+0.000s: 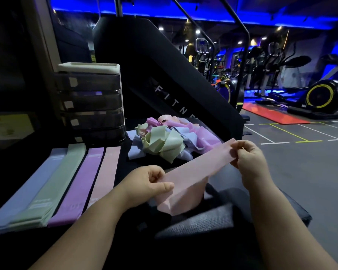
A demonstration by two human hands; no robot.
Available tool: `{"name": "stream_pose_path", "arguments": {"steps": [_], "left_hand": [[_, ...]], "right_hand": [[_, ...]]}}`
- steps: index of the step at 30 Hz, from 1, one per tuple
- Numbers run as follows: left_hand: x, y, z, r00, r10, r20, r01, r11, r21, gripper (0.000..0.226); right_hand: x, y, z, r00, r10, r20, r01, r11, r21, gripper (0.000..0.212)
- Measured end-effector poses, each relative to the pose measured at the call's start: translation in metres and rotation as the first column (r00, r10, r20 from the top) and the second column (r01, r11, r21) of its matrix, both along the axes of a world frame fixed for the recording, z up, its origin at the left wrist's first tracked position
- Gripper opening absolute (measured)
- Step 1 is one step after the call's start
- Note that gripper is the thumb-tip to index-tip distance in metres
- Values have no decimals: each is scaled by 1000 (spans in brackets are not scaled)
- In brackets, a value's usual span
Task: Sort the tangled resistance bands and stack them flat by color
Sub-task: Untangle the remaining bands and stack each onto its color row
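Pink band (195, 168) | left hand (150, 182) pinches its 8 o'clock end | right hand (250, 158) pinches its 2 o'clock end

Pink band (195, 168) taut above tangled pile (164, 139)

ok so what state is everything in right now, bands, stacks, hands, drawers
pink band, spread between both hands
left hand, pinches its near end
right hand, pinches its far end
band pile, tangled, mixed colors
blue stack, flat
green stack, flat
purple stack, flat
pink stack, flat
drawer unit, drawers shut
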State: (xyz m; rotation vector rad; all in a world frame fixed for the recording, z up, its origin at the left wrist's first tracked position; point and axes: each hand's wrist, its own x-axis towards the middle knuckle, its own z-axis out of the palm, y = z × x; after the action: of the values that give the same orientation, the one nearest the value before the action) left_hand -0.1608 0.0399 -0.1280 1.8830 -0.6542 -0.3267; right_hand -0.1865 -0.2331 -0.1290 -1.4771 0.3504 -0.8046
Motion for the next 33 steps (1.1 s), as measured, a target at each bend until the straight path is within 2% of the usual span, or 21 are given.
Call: {"name": "stream_pose_path", "arguments": {"steps": [3, 5, 7, 10, 12, 15, 19, 27, 31, 33], "left_hand": [[1, 12, 0, 988, 16, 155, -61, 954, 294, 23], [-2, 17, 1, 984, -12, 180, -55, 928, 367, 30], [-7, 21, 5, 991, -63, 118, 25, 953, 301, 28], [-17, 26, 10, 986, -159, -43, 163, 981, 101, 24], [-18, 29, 10, 982, -181, -46, 183, 981, 57, 20], [-15, 35, 5, 986, -166, 24, 161, 978, 136, 16], [-12, 38, 1, 992, -107, 58, 94, 975, 201, 31], [-17, 43, 0, 970, 132, 203, -187, 941, 282, 6], [-19, 42, -1, 959, 202, 196, -253, 926, 282, 14], [-19, 41, -3, 957, 227, 183, -270, 925, 266, 18]], "right_hand": [[1, -3, -3, 1000, -10, -16, 10, 1000, 19, 41], [1, -8, -4, 999, -29, -12, 30, 999, 34, 40], [1, -13, -5, 999, -35, -5, 35, 998, 46, 39], [1, -16, -8, 999, -32, -21, 33, 999, 38, 39], [2, -16, -11, 999, -33, -37, 35, 999, 40, 40], [3, -17, -15, 998, -42, -54, 44, 998, 37, 41], [6, -19, -19, 995, -32, -90, 36, 998, 45, 41], [6, -24, -26, 977, 29, -213, -19, 999, 47, 33], [1, -17, -21, 978, 90, -190, -78, 994, 73, 25], [0, -16, -22, 977, 88, -194, -83, 996, 37, 24]]}}
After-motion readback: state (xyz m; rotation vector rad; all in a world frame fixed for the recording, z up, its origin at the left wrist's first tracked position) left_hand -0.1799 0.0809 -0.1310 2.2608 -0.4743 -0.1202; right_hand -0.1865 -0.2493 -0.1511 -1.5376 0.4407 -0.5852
